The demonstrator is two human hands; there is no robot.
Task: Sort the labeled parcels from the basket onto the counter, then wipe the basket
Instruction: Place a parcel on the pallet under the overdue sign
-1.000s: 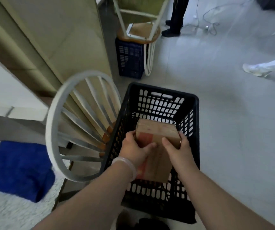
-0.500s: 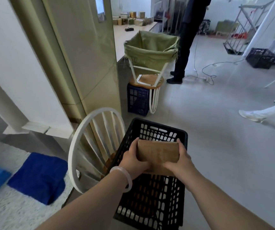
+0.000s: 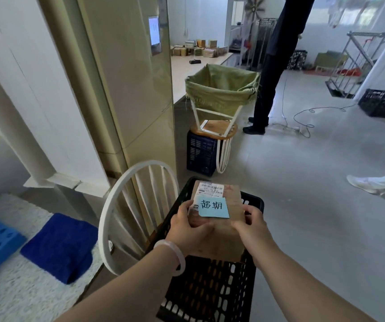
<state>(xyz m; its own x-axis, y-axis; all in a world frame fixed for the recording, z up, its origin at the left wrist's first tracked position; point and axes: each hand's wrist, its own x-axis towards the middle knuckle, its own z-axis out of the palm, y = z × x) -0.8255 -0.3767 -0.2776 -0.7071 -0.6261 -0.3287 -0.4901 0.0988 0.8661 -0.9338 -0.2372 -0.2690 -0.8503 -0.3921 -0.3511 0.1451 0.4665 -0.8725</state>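
Note:
I hold a brown cardboard parcel (image 3: 221,235) above the black plastic basket (image 3: 210,291). Its top face carries a white barcode label and a blue sticky note (image 3: 213,207) with handwritten characters. My left hand (image 3: 187,225) grips the parcel's left side, a pale bangle on that wrist. My right hand (image 3: 249,225) grips its right side. The basket's inside is mostly hidden behind the parcel and my arms. A long pale counter (image 3: 184,73) runs along the wall further back, with several small boxes at its far end.
A white spindle chair back (image 3: 126,210) stands left of the basket. A blue folded cloth (image 3: 61,245) lies on a white speckled surface at left. Ahead stand a green sack on a frame (image 3: 219,89) and a dark crate (image 3: 200,154). A person in dark trousers (image 3: 268,89) stands beyond.
The parcel has come up out of the basket and tipped, so its labelled face now shows. My view has lifted from the floor toward the room.

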